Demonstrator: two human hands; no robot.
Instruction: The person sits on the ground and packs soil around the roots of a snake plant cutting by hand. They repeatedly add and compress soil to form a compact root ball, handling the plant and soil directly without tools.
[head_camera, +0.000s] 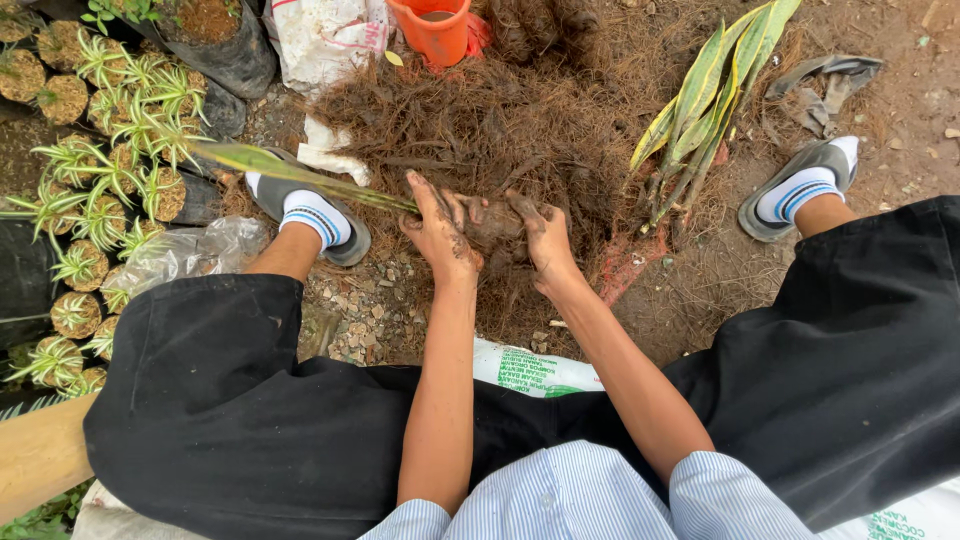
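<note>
Fingers of the left hand and right hand closing around a soil clump (long striped leaf pointing toward ten o'clock), brown fibre pile at twelve o'clock, orange bucket beyond.

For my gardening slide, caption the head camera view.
Both soil-caked hands, left hand and right hand, cup a brown fibrous root ball with a long green-yellow leaf over a coconut-fibre pile.
</note>
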